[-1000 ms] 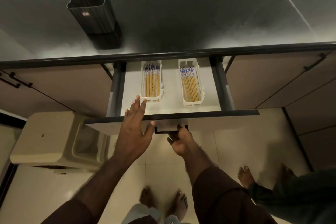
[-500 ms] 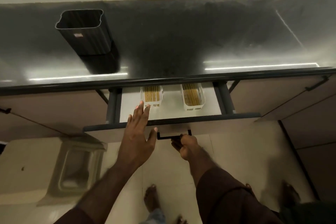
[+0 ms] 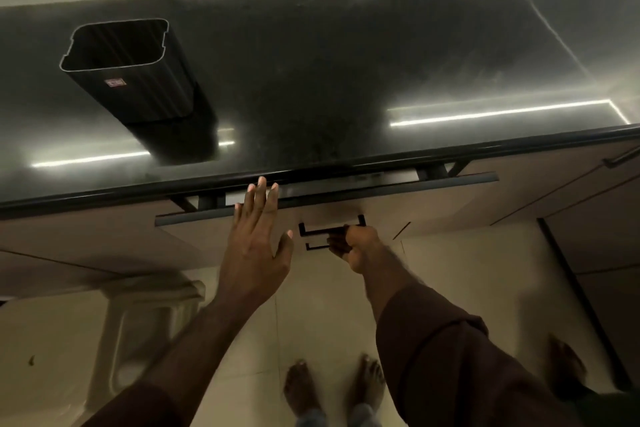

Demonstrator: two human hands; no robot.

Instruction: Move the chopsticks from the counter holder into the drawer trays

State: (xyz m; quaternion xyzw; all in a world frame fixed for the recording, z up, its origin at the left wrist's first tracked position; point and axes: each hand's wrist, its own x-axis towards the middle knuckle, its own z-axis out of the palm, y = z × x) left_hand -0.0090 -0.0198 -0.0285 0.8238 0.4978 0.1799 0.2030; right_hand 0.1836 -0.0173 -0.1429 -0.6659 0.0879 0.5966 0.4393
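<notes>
Black polished stone forms the counter (image 3: 346, 80), and it mirrors two thin strips of white light. On its left part stands the holder (image 3: 138, 80), a dark ribbed container with a rounded rectangular mouth and a small pale label on its near face; nothing can be seen sticking out of its mouth.

Under the counter's front edge, the drawer (image 3: 398, 204) is pulled out only a little, so just a narrow strip of its pale interior shows between the stone edge and the dark top rail of the drawer front. The trays and the chopsticks are hidden from this head view; they cannot be made out in the slit.

The left hand (image 3: 258, 243) is flat, with its fingers straight and slightly spread and the thumb out to the side. Its fingertips (image 3: 261, 184) reach over the top rail of the drawer front, and it holds nothing.

The right hand (image 3: 356, 246) is curled round the black bar handle (image 3: 325, 230) in the middle of the beige drawer front, gripping it from below. A dark brown sleeve (image 3: 467, 357) covers the right forearm.

Below lie pale floor tiles (image 3: 329, 305), where two bare feet (image 3: 332, 388) stand. A cream plastic stool (image 3: 114, 340) sits at the left, blurred.
</notes>
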